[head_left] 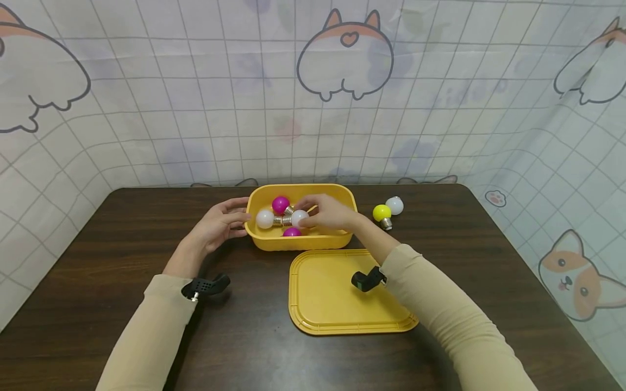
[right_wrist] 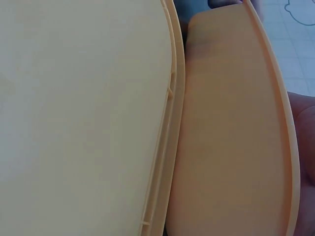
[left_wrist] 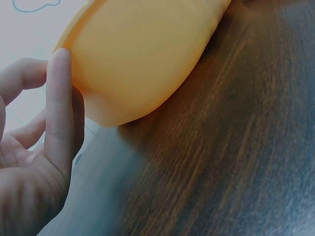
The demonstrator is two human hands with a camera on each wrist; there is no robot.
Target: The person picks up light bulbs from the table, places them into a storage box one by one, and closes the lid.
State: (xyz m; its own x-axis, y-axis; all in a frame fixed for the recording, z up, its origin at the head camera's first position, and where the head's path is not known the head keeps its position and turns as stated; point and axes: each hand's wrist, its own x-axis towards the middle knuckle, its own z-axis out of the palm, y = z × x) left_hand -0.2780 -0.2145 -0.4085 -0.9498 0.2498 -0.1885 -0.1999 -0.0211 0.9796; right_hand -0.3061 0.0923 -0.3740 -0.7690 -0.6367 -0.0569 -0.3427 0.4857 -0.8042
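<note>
A yellow plastic box stands near the back of the table, with white and magenta light bulbs inside. My right hand reaches into it and holds a white light bulb by its globe. Beside that lie another white bulb and a magenta bulb; a second magenta bulb is partly hidden by the front wall. At the box's left end, my left hand touches the outside with extended fingers; the left wrist view shows fingertips against the rim. The right wrist view hides most of the right hand.
A yellow lid lies flat in front of the box, under the right forearm. To the box's right, a yellow bulb and a white bulb lie on the dark wooden table. A patterned cloth hangs behind.
</note>
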